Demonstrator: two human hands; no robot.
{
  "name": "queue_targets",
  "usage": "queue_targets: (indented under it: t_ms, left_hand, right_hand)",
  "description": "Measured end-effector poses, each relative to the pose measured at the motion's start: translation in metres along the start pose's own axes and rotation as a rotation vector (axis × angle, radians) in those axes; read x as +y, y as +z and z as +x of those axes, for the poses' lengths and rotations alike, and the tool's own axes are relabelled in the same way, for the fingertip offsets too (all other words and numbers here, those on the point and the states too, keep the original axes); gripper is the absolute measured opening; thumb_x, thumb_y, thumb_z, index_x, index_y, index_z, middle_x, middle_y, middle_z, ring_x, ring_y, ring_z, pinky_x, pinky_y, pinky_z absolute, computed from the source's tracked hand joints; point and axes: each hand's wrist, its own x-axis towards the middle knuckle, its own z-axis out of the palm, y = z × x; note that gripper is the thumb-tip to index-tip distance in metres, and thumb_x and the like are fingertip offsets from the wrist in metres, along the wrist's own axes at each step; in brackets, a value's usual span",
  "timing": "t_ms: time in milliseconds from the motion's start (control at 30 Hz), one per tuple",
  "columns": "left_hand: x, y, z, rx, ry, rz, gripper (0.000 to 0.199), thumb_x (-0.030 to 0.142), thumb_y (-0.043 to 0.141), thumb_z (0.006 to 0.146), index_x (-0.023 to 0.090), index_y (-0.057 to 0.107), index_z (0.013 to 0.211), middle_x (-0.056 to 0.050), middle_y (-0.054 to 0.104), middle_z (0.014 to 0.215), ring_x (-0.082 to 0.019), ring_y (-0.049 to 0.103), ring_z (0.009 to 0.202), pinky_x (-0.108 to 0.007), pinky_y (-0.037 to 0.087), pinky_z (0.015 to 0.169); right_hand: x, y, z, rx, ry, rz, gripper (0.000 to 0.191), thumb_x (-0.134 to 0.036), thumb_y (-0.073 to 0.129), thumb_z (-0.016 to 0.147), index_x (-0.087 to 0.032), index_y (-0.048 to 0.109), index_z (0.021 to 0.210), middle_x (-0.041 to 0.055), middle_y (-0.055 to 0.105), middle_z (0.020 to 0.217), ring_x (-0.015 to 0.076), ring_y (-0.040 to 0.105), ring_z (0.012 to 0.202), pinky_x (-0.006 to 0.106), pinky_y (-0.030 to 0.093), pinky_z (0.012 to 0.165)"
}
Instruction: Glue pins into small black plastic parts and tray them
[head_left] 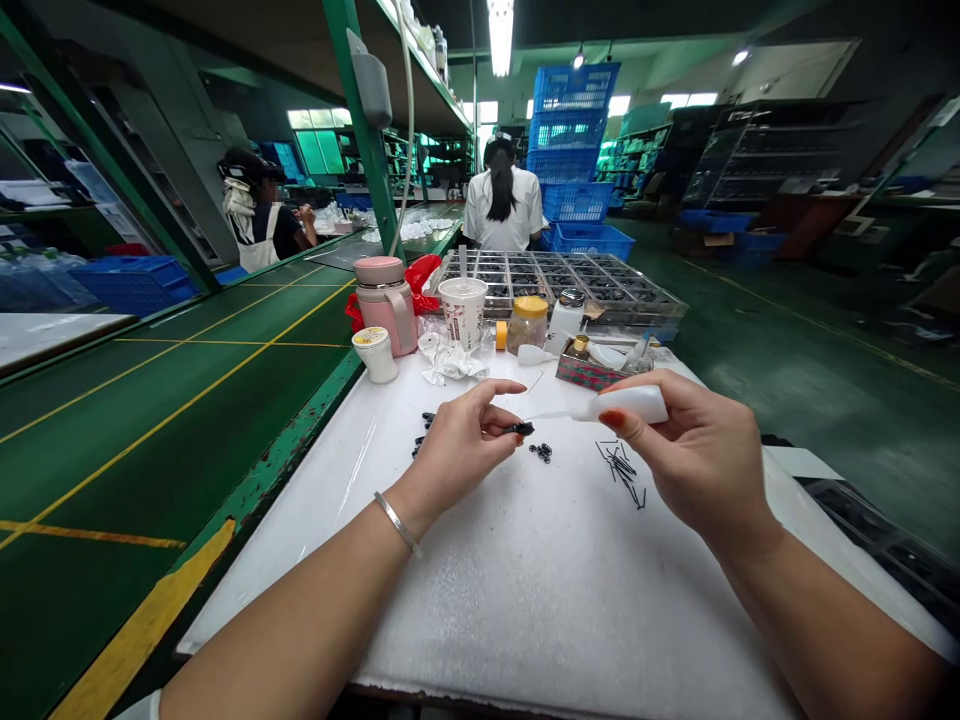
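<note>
My left hand (469,430) pinches a small black part (522,428) above the white tabletop (562,590). In my right hand (694,450) is a white squeeze bottle (634,403), lying sideways, its thin nozzle pointing left toward the black part. Whether the nozzle tip touches the part I cannot tell. Just below the nozzle lie several small black rings (540,453). A loose heap of thin black pins (622,470) rests beside my right hand. More black pieces (420,435) are partly hidden behind my left hand.
Along the back stand a pink flask (386,305), a paper cup (463,312), a yellow-lidded jar (527,325) and a small box (581,370). Behind them is a divided clear tray (660,315). A green conveyor belt (187,400) runs left. Two people sit farther off, near blue crates (574,130).
</note>
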Motion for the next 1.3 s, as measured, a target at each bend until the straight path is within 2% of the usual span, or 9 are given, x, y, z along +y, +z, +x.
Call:
queue_targets:
  t_ms: [567,633,733,867,967,1067,1167,1300]
  left_hand:
    - [0.001,0.0,-0.001,0.009,0.005,-0.006,0.046,0.009,0.063,0.076,0.019,0.055,0.12,-0.005,0.071,0.089,-0.016,0.067,0.081,-0.025,0.052,0.074]
    - [0.0,0.0,-0.001,0.011,0.007,-0.007,0.046,0.01,0.063,0.076,0.019,0.055,0.121,-0.005,0.071,0.089,-0.016,0.067,0.082,-0.026,0.052,0.075]
    - [-0.001,0.0,-0.001,0.01,0.008,-0.017,0.047,0.01,0.063,0.076,0.02,0.055,0.121,-0.006,0.071,0.091,-0.017,0.068,0.082,-0.028,0.054,0.078]
    - [0.001,0.001,0.0,0.001,-0.022,-0.083,0.049,0.008,0.063,0.075,0.02,0.053,0.122,-0.006,0.07,0.091,-0.018,0.068,0.084,-0.029,0.055,0.079]
    - [0.005,0.003,0.0,-0.002,-0.087,-0.205,0.057,0.009,0.067,0.073,0.021,0.048,0.126,-0.006,0.068,0.093,-0.019,0.069,0.081,-0.026,0.056,0.071]
    - [0.007,0.006,-0.001,0.003,-0.128,-0.329,0.065,0.01,0.073,0.07,0.022,0.044,0.127,-0.005,0.064,0.094,-0.018,0.069,0.076,-0.025,0.056,0.065]
    - [0.007,0.008,-0.002,-0.009,-0.127,-0.382,0.068,0.014,0.076,0.07,0.023,0.042,0.127,-0.003,0.061,0.093,-0.015,0.067,0.07,-0.024,0.056,0.065]
    - [0.005,0.011,-0.003,-0.022,-0.117,-0.383,0.069,0.015,0.074,0.072,0.026,0.039,0.129,-0.001,0.06,0.092,-0.012,0.065,0.068,-0.024,0.056,0.065]
  right_hand:
    - [0.001,0.0,0.0,-0.015,0.014,0.027,0.022,-0.042,0.071,0.079,-0.021,0.069,0.083,0.0025,0.066,0.076,0.0153,0.058,0.065,0.027,0.045,0.055]
    - [0.001,-0.001,0.002,-0.008,0.055,0.085,0.022,-0.042,0.072,0.078,-0.021,0.069,0.082,0.0024,0.063,0.072,0.0152,0.056,0.062,0.027,0.043,0.053]
    - [0.006,-0.001,0.005,0.025,0.138,0.287,0.022,-0.041,0.072,0.078,-0.02,0.069,0.084,0.0016,0.058,0.067,0.0138,0.052,0.057,0.027,0.041,0.049]
    - [0.014,0.005,0.009,0.051,0.31,0.594,0.028,-0.035,0.076,0.075,-0.02,0.059,0.092,0.0024,0.061,0.078,0.0155,0.058,0.067,0.024,0.042,0.05]
    - [0.015,0.014,0.009,-0.048,0.443,0.74,0.041,-0.025,0.082,0.064,-0.021,0.049,0.089,0.0004,0.061,0.088,0.0137,0.059,0.073,0.022,0.043,0.056]
    - [0.012,0.025,0.005,-0.255,0.472,0.735,0.036,-0.024,0.08,0.065,-0.019,0.05,0.086,-0.0038,0.054,0.078,0.0087,0.05,0.064,0.021,0.04,0.057]
    - [0.005,0.032,0.0,-0.419,0.397,0.563,0.026,-0.036,0.072,0.076,-0.017,0.059,0.088,-0.0027,0.054,0.071,0.0099,0.046,0.061,0.023,0.037,0.056]
    - [0.001,0.037,-0.005,-0.405,0.258,0.332,0.031,-0.046,0.063,0.083,-0.015,0.063,0.076,-0.0005,0.059,0.07,0.0126,0.049,0.065,0.025,0.036,0.06]
